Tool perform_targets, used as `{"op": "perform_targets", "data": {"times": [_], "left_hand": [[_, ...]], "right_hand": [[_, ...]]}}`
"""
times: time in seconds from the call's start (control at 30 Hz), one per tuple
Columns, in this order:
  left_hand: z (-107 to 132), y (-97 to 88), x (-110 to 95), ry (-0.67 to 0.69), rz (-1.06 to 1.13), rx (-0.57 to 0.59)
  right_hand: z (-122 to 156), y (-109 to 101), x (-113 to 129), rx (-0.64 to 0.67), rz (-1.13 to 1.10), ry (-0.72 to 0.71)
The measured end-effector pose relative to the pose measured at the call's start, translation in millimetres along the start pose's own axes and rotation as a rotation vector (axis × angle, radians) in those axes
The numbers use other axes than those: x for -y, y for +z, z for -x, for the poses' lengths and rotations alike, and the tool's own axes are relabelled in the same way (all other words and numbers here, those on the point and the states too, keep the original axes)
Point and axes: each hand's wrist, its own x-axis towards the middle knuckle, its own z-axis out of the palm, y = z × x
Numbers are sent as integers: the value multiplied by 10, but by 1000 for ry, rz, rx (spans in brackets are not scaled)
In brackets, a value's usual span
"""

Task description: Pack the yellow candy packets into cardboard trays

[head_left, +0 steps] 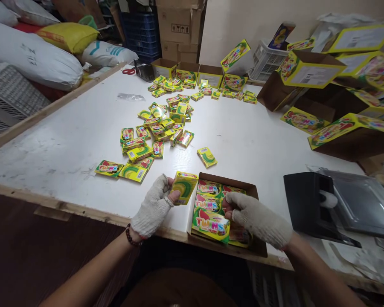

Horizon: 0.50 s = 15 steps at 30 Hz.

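My left hand (153,207), in a white fingerless knit glove, pinches a small yellow-and-green box (184,187) upright at the left edge of an open carton (259,204). Inside the carton lie several small boxes with the word TWINS facing up. Over the carton is my right hand (256,215), gloved the same way, with curled fingers at the upper right corner of a Twins box (211,224). That box sits tilted on top of the others at the near left. The right fingertips partly hide the contact.
Loose Twins boxes (137,151) are heaped across the white table (67,128), with one single box (207,157) nearer the carton. Open display cartons (209,79) line the back edge; more are stacked at right (336,132). A black tape dispenser (307,204) stands at right. Red scissors (128,71) lie far left.
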Motion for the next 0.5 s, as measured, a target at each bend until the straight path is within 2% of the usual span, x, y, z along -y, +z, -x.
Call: {"op": "perform_targets", "data": {"times": [0.07,0.17,0.3,0.4,0.5], "left_hand": [[-3,10,-3,5,1,-3],[8,41,-13,24,19,0],[11,57,0,11,64,20],[-2,34,23,3,85,16],[-19,9,42,15,96,-2]], "right_hand": [[-47,19,-6,42,25,16],[-65,132,-23,33,94,26],[13,218,-50,18,35,52],[74,126,-61,20,-57,67],[36,-65,-57,-13,-148,58]]}}
